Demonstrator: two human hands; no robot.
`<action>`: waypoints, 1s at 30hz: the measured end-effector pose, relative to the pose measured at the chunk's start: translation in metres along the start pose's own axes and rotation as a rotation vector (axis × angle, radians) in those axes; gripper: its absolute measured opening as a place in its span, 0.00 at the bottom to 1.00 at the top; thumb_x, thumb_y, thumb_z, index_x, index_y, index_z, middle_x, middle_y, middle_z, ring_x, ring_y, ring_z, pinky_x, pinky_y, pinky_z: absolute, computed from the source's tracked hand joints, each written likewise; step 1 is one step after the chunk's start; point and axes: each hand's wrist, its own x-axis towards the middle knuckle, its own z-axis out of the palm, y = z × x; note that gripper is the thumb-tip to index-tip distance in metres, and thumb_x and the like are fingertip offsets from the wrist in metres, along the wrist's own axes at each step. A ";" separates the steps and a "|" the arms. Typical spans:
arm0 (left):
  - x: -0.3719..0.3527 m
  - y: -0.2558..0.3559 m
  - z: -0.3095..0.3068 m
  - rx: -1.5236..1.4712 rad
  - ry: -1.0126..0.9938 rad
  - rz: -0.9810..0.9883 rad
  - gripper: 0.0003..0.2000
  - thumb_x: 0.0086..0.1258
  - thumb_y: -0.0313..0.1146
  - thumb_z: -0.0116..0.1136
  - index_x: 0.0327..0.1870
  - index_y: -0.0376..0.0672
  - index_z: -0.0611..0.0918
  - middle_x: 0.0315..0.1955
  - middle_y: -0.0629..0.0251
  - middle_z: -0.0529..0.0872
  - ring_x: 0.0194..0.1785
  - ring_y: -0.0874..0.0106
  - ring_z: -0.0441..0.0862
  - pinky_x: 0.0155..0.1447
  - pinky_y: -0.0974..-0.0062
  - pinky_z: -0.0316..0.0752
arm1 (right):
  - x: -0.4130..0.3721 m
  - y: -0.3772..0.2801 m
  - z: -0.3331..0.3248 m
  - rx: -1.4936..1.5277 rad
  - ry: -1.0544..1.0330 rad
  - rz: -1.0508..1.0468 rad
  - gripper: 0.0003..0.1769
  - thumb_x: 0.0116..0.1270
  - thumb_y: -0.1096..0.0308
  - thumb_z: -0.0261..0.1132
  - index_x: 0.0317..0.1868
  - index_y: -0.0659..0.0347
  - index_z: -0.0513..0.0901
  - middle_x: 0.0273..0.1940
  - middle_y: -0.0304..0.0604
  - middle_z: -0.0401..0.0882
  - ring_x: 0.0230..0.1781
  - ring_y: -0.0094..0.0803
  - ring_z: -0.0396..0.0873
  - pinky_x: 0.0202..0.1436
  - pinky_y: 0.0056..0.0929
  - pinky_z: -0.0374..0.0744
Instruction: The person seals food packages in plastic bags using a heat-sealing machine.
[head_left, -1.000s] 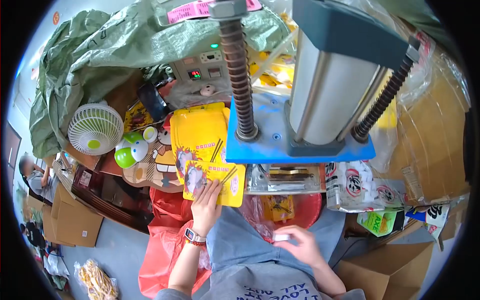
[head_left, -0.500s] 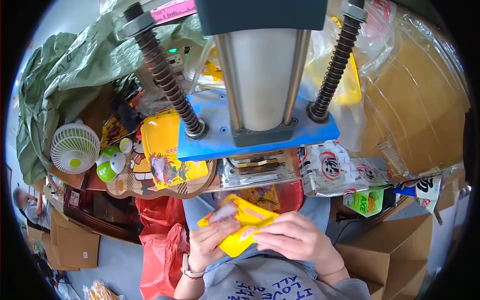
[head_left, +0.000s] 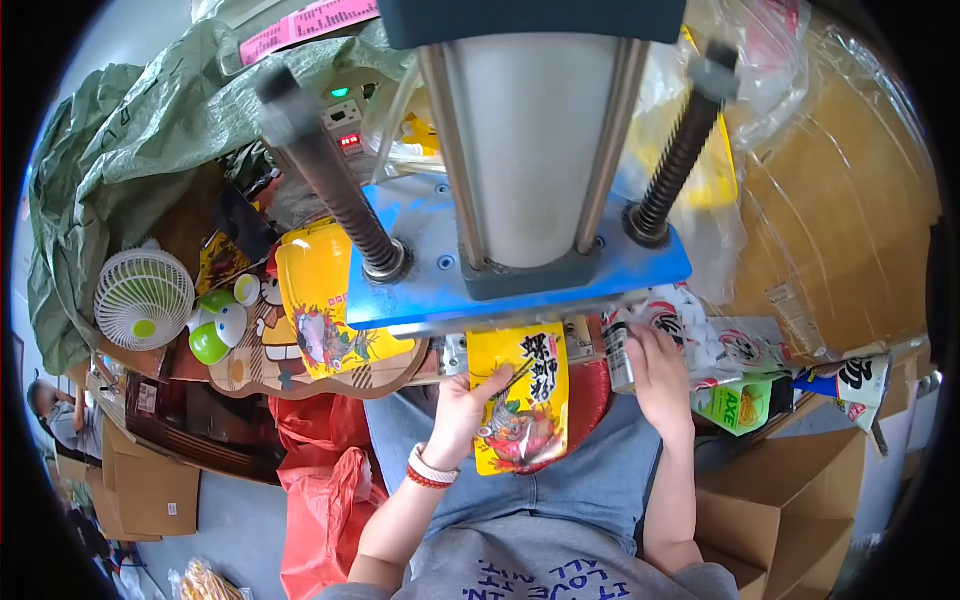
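My left hand [head_left: 468, 408] grips the left edge of a yellow printed pouch [head_left: 525, 430], its thumb lying across the front. The pouch hangs upright with its top edge at the underside of a press with a blue plate [head_left: 530, 280]; whether the top goes between the jaws is hidden. To the right, my right hand [head_left: 660, 378] lies with fingers stretched out against the silver-and-white printed packaging [head_left: 617, 358] beside the press. Nothing shows clasped in that hand. Below the press, a red container [head_left: 592, 400] rests partly hidden behind the pouch.
Yellow pouches [head_left: 320, 290] lie on a cartoon-shaped board [head_left: 270, 375] at left, near a small white fan [head_left: 145, 300]. Red bags [head_left: 325, 500] hang below. An open cardboard box [head_left: 780, 500] stands at right, under a green AXE packet [head_left: 738, 405]. Another person [head_left: 60, 410] is far left.
The yellow pouch has gone from tilted in both hands near my lap to upright under the press. My right hand has let go and moved up and right to the silver-and-white packaging.
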 end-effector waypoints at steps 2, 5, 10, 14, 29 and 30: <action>0.002 0.002 -0.005 0.125 -0.040 0.036 0.13 0.70 0.27 0.64 0.52 0.32 0.82 0.45 0.65 0.88 0.44 0.79 0.84 0.49 0.81 0.78 | -0.012 -0.011 -0.013 0.055 -0.177 0.140 0.13 0.76 0.66 0.55 0.51 0.67 0.78 0.50 0.56 0.79 0.50 0.54 0.78 0.53 0.46 0.74; 0.005 0.018 -0.039 0.720 0.119 0.290 0.22 0.67 0.38 0.69 0.55 0.31 0.80 0.44 0.65 0.87 0.44 0.79 0.82 0.53 0.79 0.77 | -0.027 -0.007 -0.025 0.114 -0.198 0.105 0.12 0.73 0.68 0.59 0.50 0.68 0.79 0.45 0.54 0.79 0.45 0.52 0.80 0.49 0.41 0.76; -0.002 0.055 -0.112 1.808 0.340 0.564 0.47 0.54 0.58 0.70 0.71 0.39 0.64 0.77 0.53 0.57 0.81 0.57 0.48 0.76 0.37 0.38 | -0.037 -0.001 -0.037 0.593 -0.115 0.322 0.19 0.66 0.75 0.65 0.57 0.66 0.75 0.50 0.49 0.84 0.47 0.33 0.82 0.52 0.27 0.77; -0.037 0.032 -0.128 1.532 0.309 0.899 0.16 0.55 0.17 0.63 0.45 0.41 0.87 0.39 0.58 0.90 0.44 0.63 0.89 0.46 0.76 0.81 | -0.044 -0.031 -0.039 0.738 0.034 0.032 0.24 0.60 0.73 0.73 0.56 0.63 0.77 0.53 0.52 0.83 0.49 0.31 0.79 0.57 0.26 0.74; -0.093 0.035 -0.019 1.127 -0.318 0.945 0.12 0.62 0.32 0.69 0.46 0.40 0.88 0.38 0.61 0.91 0.36 0.69 0.90 0.36 0.78 0.83 | -0.021 -0.114 -0.048 0.644 -0.075 -0.604 0.23 0.46 0.66 0.81 0.45 0.59 0.88 0.47 0.39 0.86 0.46 0.36 0.82 0.49 0.35 0.81; -0.081 0.021 -0.022 1.087 -0.247 0.716 0.11 0.65 0.33 0.68 0.45 0.40 0.88 0.36 0.63 0.91 0.33 0.73 0.88 0.34 0.79 0.81 | -0.018 -0.110 -0.041 0.552 -0.111 -0.430 0.28 0.42 0.64 0.83 0.47 0.61 0.86 0.49 0.41 0.85 0.49 0.39 0.81 0.54 0.37 0.78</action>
